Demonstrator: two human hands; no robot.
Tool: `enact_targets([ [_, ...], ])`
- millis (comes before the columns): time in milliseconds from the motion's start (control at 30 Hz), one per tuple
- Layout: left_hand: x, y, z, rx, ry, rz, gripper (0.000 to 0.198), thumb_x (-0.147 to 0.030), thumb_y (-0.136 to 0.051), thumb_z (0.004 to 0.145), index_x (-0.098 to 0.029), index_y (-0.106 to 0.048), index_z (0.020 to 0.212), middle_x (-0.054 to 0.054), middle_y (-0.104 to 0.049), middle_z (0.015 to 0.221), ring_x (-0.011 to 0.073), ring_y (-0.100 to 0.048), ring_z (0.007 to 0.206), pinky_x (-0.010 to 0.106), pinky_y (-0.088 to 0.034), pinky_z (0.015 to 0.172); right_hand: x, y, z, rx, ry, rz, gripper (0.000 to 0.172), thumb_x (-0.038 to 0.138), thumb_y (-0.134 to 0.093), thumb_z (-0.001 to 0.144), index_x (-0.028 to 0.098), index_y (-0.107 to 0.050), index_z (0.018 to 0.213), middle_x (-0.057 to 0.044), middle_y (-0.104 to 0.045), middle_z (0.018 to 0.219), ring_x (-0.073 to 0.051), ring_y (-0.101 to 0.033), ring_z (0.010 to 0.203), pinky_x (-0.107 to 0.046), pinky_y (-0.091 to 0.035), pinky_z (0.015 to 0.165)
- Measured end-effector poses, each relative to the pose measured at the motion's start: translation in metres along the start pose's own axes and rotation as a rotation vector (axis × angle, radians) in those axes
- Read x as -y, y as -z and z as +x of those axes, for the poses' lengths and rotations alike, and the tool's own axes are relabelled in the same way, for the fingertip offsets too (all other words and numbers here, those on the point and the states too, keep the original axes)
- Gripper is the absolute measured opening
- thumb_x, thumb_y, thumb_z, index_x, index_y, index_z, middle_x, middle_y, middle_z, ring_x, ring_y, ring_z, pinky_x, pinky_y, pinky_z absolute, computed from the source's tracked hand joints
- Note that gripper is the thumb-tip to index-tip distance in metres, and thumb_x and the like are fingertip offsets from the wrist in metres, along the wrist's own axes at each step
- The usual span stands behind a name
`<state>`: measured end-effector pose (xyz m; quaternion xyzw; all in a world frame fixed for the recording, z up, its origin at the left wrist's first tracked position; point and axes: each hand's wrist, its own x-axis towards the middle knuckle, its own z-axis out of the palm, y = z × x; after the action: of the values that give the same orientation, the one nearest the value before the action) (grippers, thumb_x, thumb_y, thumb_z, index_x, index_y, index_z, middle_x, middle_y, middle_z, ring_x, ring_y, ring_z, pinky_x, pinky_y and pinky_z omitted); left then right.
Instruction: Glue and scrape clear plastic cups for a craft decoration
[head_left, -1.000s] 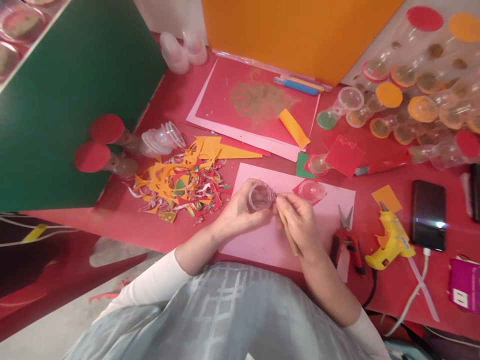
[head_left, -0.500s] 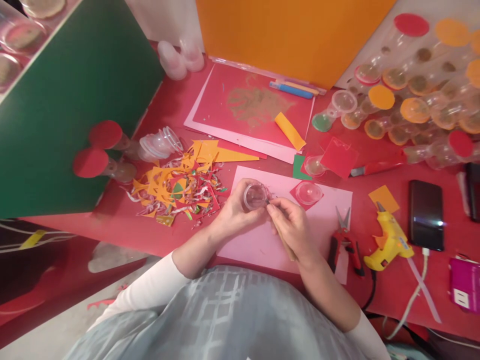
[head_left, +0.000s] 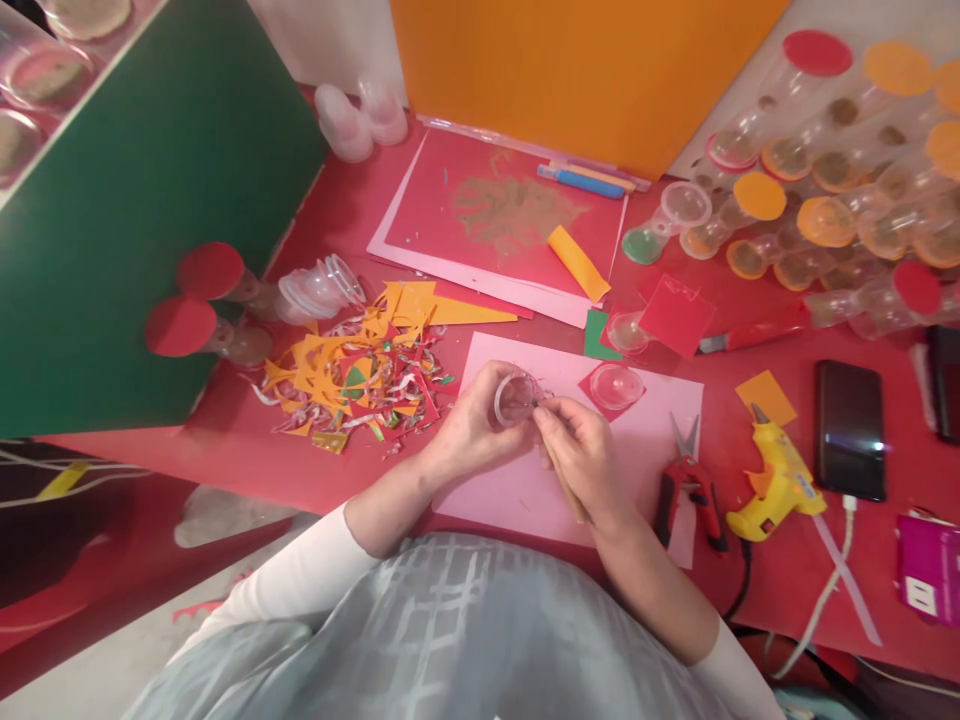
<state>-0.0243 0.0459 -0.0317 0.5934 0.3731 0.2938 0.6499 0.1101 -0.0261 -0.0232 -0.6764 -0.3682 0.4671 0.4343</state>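
My left hand (head_left: 481, 415) is wrapped round a small clear plastic cup (head_left: 513, 400), its round mouth tilted up toward me. Thin curly shreds stick out by the cup's right side. In my right hand (head_left: 574, 440) is a slim tool with a flat tan handle (head_left: 571, 492), which runs down under the palm. Its dark tip meets the cup's right edge between my fingertips; the tip's kind is hidden. Both hands are above a pink sheet (head_left: 495, 500). Just beyond them lies a clear lid-like disc on a red paper square (head_left: 616, 387).
Left of my hands lies a heap of paper scraps (head_left: 360, 370). On the right are red-handled snips (head_left: 686, 490), a yellow glue gun (head_left: 776, 480) with its cord, and a phone (head_left: 850, 430). Joined cups with coloured ends (head_left: 825, 220) crowd the back right. A green panel (head_left: 150, 220) stands left.
The cup has tipped and shifted slightly to the right in my left hand. My right hand keeps the tool at its edge, barely moved.
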Motion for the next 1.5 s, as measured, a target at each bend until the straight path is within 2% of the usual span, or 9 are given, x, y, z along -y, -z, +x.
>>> enact_targets([
  [333,0.0014,0.0015,0.0009,-0.001,-0.038,0.103,0.035,-0.020,-0.071,0.070,-0.022,-0.050,0.097,0.002,-0.061,0.093,0.0164,-0.063,0.084,0.028,-0.050,0.077,0.0007,-0.0029,-0.0024,-0.025,-0.003,-0.010,0.026,0.040,-0.057,0.090,0.022,-0.057,0.071,0.007,-0.050,0.048,-0.010,-0.048,0.039,-0.022,-0.037,0.042],
  [700,0.0026,0.0023,0.0004,0.000,-0.037,0.097,0.035,-0.020,-0.075,0.069,-0.022,-0.052,0.096,0.003,-0.064,0.095,0.0175,-0.064,0.087,0.029,-0.051,0.080,-0.0002,-0.0026,-0.0014,-0.016,-0.008,0.042,0.030,0.044,-0.056,0.090,0.023,-0.057,0.069,0.007,-0.050,0.048,-0.010,-0.049,0.038,-0.022,-0.038,0.041],
  [933,0.0029,0.0019,0.0018,0.022,0.037,-0.155,0.038,-0.026,-0.078,0.072,-0.021,-0.050,0.098,0.002,-0.063,0.096,0.0157,-0.065,0.089,0.029,-0.053,0.082,0.0054,-0.0006,-0.0010,-0.007,-0.020,0.087,0.029,0.041,-0.056,0.090,0.023,-0.058,0.068,0.006,-0.053,0.051,-0.010,-0.050,0.040,-0.021,-0.040,0.042],
  [1133,0.0046,0.0047,0.0026,0.025,0.039,-0.246,0.044,-0.029,-0.082,0.071,-0.021,-0.050,0.100,0.003,-0.065,0.097,0.0174,-0.066,0.095,0.032,-0.053,0.089,0.0023,0.0031,-0.0016,0.026,-0.007,0.084,0.015,0.035,-0.061,0.085,0.022,-0.067,0.084,0.004,-0.062,0.060,-0.011,-0.054,0.043,-0.022,-0.044,0.044],
  [1333,0.0047,0.0027,0.0016,-0.002,0.050,-0.191,0.041,-0.024,-0.080,0.070,-0.021,-0.050,0.099,0.002,-0.063,0.096,0.0168,-0.065,0.092,0.029,-0.052,0.084,0.0029,0.0041,-0.0004,0.038,-0.014,0.072,0.017,0.037,-0.062,0.084,0.021,-0.065,0.081,0.005,-0.059,0.056,-0.011,-0.053,0.043,-0.023,-0.042,0.044],
  [1500,0.0030,0.0015,0.0012,-0.009,0.022,-0.142,0.041,-0.020,-0.077,0.067,-0.021,-0.048,0.096,-0.001,-0.061,0.089,0.0136,-0.062,0.080,0.025,-0.050,0.075,0.0027,0.0014,-0.0013,0.009,-0.022,0.075,0.019,0.039,-0.061,0.084,0.021,-0.064,0.077,0.007,-0.054,0.049,-0.011,-0.050,0.041,-0.023,-0.039,0.042],
])
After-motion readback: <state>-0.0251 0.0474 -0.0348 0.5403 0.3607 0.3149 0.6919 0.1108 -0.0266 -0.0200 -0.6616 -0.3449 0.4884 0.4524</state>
